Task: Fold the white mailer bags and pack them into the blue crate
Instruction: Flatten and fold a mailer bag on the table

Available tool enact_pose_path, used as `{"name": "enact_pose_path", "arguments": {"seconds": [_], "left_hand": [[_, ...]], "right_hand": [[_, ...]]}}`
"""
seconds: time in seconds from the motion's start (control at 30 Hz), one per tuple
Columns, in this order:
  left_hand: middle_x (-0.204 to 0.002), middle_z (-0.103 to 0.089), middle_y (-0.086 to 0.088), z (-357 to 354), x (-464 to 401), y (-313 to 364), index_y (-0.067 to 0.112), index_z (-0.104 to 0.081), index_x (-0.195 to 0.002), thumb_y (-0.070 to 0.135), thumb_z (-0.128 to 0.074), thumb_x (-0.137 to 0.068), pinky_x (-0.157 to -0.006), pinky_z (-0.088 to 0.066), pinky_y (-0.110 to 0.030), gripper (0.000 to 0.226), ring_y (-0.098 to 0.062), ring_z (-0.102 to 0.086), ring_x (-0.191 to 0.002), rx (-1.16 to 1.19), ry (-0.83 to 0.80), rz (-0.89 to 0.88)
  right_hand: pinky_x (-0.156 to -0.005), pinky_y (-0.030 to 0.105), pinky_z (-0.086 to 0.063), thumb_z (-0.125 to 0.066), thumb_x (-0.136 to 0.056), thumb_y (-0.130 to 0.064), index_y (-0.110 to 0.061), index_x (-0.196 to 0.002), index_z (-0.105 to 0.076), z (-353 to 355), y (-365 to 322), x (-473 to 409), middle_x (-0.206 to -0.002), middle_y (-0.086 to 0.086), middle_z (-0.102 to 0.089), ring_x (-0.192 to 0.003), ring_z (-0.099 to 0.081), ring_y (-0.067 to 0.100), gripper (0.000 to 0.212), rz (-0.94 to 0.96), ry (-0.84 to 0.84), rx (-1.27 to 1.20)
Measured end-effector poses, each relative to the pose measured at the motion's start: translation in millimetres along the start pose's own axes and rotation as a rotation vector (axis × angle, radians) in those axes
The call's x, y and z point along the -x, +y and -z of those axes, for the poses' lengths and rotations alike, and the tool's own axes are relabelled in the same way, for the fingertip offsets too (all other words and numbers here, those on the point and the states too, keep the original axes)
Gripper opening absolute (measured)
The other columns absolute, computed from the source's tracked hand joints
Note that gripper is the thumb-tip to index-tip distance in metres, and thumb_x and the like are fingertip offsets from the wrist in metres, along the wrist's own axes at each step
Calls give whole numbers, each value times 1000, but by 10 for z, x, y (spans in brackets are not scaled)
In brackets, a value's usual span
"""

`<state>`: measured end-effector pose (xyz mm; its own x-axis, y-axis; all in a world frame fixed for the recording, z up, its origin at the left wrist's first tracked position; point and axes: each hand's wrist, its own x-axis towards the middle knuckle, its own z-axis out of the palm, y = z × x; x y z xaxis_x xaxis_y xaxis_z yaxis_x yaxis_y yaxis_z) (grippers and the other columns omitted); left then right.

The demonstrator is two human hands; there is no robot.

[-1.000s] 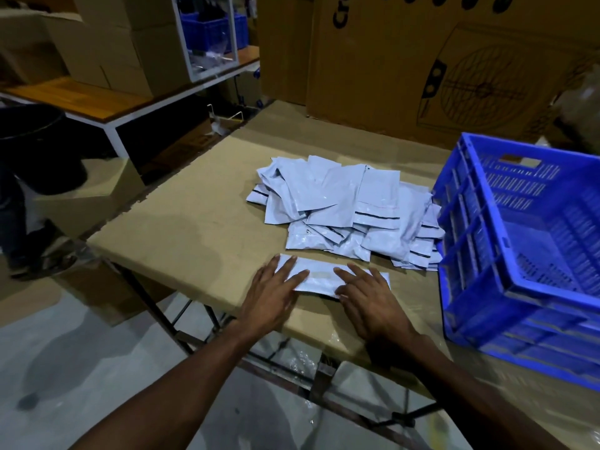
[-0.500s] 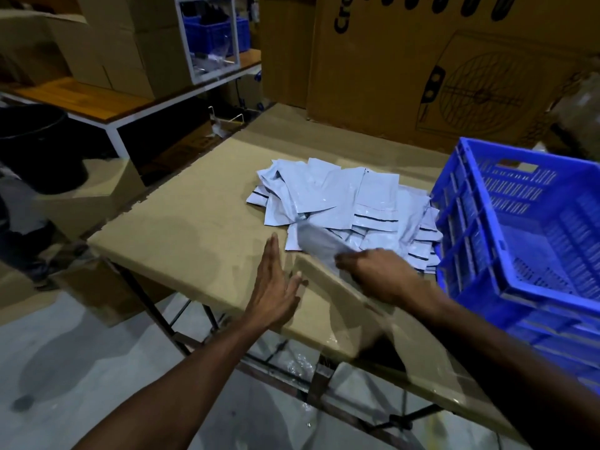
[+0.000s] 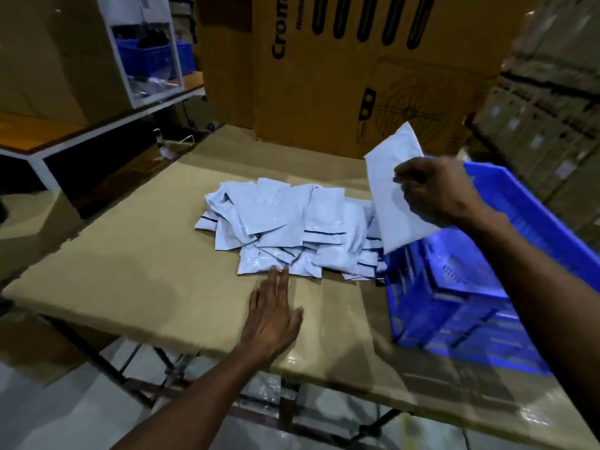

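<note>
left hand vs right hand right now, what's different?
The left hand lies flat and open on the table, fingers just reaching the pile of mailer bags. The right hand is raised over the blue crate, fingers curled on a folded mailer bag. Both are bare.

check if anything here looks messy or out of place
Nothing looks damaged or spilled. The pile of mailer bags lies jumbled and overlapping on the table, not stacked. The right hand holds one folded bag at the blue crate; the left hand rests flat by the pile.
</note>
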<state>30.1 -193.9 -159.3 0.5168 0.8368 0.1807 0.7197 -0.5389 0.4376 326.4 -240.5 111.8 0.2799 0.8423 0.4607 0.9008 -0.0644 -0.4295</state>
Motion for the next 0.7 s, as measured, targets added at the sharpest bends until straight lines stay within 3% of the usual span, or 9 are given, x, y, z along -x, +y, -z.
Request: {"name": "enact_pose_path", "arguments": {"seconds": [0.1, 0.2, 0.4, 0.53, 0.7], "left_hand": [[-169, 7, -6, -62, -78, 129, 32, 30, -152, 58, -29, -91, -121, -18, -53, 89, -29, 0, -155, -34, -17, -28], [-169, 5, -9, -115, -138, 242, 24, 12, -159, 58, -31, -92, -121, -17, -56, 87, -36, 2, -154, -90, -45, -56], [-169, 4, -14, -137, -157, 355, 21, -3, -162, 57, -32, -96, -120, -20, -56, 81, -40, -5, -154, -200, -78, -87], [-167, -11, -17, -148, -148, 340, 18, -20, -160, 54, -42, -94, -115, -32, -56, 78, -41, -23, -149, -241, -61, -65], [-165, -20, -17, -142, -152, 352, 18, -26, -158, 54, -37, -93, -113, -34, -55, 76, -39, -26, -148, -276, -69, -71]], "right_hand": [[-76, 50, -58, -69, -86, -9, -12, -103, -75, 326, 172, -58, -92, 16, -75, -78, -71, 30, 18, 0, 28, 115], [-84, 46, -54, -72, -85, -8, -9, -109, -74, 552, 392, -48, -98, 26, -72, -90, -69, 40, 25, 1, -5, 327], [-78, 40, -47, -64, -87, -16, -30, -134, -58, 336, 978, 220, -107, 24, -59, -95, -62, 42, 50, -216, -361, 570], [-86, 43, -50, -57, -91, -12, -25, -142, -49, 20, 1212, 344, -121, 24, -56, -109, -59, 43, 53, -247, -533, 643], [-90, 39, -47, -53, -90, -9, -20, -136, -52, -261, 1343, 349, -126, 24, -55, -115, -56, 43, 48, -248, -618, 595]]}}
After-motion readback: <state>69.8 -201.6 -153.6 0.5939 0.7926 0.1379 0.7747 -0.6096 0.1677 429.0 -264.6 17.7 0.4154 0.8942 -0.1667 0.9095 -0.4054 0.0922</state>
